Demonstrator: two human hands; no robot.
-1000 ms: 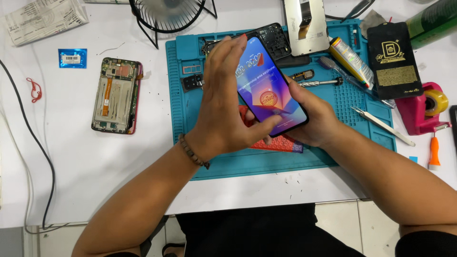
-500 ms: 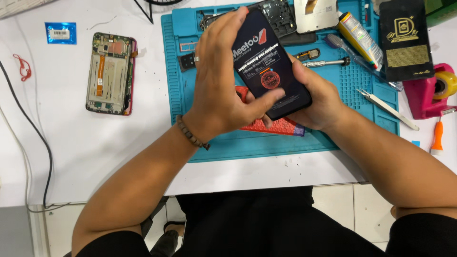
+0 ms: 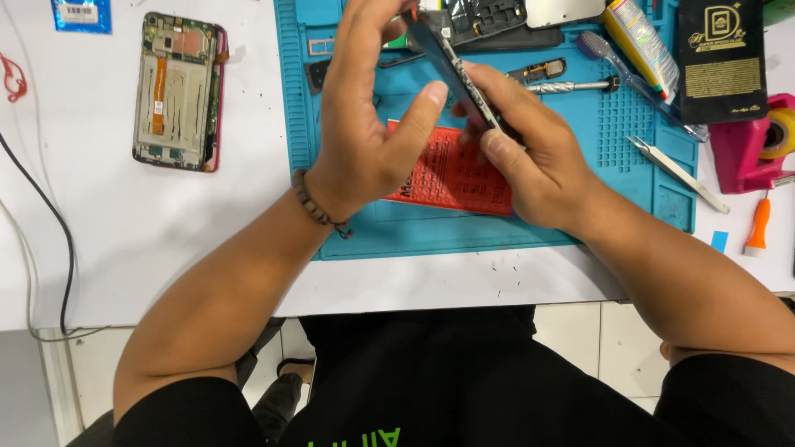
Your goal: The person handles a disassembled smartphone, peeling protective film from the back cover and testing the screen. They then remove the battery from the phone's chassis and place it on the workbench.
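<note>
Now you are tipping the thin black phone [image 3: 454, 70] onto its edge — both hands are gripping it over the blue mat [image 3: 530, 228], left hand [image 3: 364, 132] nearer the top end, right hand [image 3: 530, 157] closed underneath.

White worktop [image 3: 149, 248] across the upper view, evenly and brightly lit, with only soft shadows and small dark specks near its front edge. Blue mat [image 3: 497, 236] lying flat on the worktop, its front edge close to the worktop's own. Below the worktop, pale tiled floor [image 3: 604, 339] with thin grout lines, a grey panel [image 3: 21, 389] at the lower left corner, and a black cable [image 3: 65, 248] running down the worktop's left side and off its front edge.
</note>
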